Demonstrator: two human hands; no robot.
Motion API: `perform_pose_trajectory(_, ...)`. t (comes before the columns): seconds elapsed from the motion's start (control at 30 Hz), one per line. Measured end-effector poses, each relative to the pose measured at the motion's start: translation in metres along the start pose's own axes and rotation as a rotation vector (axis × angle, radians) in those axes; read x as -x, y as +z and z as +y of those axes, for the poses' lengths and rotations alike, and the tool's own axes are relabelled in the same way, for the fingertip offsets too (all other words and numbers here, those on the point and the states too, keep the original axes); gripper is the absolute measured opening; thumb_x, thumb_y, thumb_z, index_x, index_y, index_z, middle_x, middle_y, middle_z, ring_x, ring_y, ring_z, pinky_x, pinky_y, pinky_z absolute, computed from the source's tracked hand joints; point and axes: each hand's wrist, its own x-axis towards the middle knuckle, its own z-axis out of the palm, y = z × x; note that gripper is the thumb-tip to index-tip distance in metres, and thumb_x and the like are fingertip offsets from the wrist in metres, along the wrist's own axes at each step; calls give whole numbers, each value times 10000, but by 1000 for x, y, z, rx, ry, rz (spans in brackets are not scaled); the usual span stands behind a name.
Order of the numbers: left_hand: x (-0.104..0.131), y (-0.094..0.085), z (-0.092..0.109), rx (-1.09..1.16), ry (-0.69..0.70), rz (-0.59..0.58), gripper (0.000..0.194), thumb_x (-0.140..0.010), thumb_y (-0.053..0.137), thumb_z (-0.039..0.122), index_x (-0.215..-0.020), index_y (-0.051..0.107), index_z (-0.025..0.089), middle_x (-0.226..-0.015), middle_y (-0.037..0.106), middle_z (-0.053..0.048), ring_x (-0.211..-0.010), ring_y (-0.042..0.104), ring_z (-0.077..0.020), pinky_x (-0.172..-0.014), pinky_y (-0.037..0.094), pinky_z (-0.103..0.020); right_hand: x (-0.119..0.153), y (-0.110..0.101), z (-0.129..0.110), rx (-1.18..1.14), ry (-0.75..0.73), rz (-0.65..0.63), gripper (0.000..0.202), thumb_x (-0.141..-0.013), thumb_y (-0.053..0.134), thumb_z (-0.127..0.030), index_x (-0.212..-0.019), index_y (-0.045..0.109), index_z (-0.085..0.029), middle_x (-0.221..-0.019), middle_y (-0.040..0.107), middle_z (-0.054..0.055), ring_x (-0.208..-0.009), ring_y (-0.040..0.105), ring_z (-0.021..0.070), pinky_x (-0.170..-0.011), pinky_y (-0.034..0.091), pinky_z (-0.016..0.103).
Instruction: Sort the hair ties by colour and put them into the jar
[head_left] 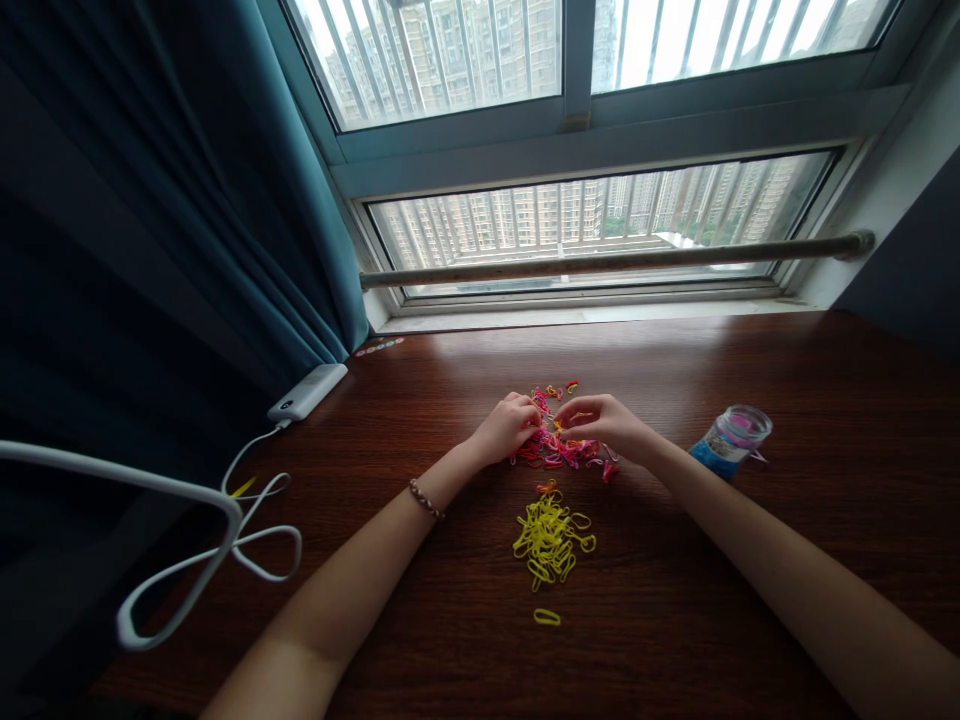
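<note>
A loose pile of pink, red and orange rubber bands (pixel 571 450) lies on the brown table, between and just in front of my two hands. My left hand (pixel 511 428) rests at the pile's left side, fingers curled down into it; what its fingertips pinch is hidden. From the right reaches my right hand (pixel 604 422), thumb and forefinger closing around a small orange-yellow rubber band (pixel 557 426) at the pile's middle. Nearer to me is a heap of yellow rubber bands (pixel 551 538), with a single yellow band (pixel 547 617) apart below it.
At the right, beside my right forearm, a clear jar (pixel 739 432) with a blue label leans over, something pink inside. A white power bank or adapter (pixel 307 392) with a looping white cable (pixel 225 540) lies at the left by the blue curtain (pixel 247 200). A window stands behind the table.
</note>
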Motion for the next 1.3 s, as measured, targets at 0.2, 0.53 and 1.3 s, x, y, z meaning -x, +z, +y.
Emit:
perform_pose_trajectory(0.2, 0, -3, 3, 99, -82, 10, 60, -714, 564, 125, -724, 606, 166, -762, 601, -24, -802, 519, -160, -768, 412, -272, 8, 8, -5, 75, 182, -483, 313, -613, 686, -315, -874, 653, -145, -730, 662, 31, -640, 618, 150, -571, 489, 254)
perform_pose_trajectory(0.53, 1, -11, 5, 149, -162, 43, 61, -678, 611, 169, -734, 588, 164, -732, 577, 2, -694, 522, -129, -647, 398, -223, -5, 3, 22, 737, -306, 230, 194, -776, 506, -183, -885, 666, -195, -811, 667, 43, -756, 561, 159, -701, 433, 279)
perform_pose_trajectory(1.3, -3, -20, 13, 423, -215, -33, 196, -718, 609, 282, -801, 674, 116, -738, 663, -51, -666, 571, -133, -617, 427, -217, -9, -3, 27, 502, -220, 356, 228, -718, 508, -132, -844, 689, -191, -864, 691, 40, -802, 629, 180, -762, 484, 310)
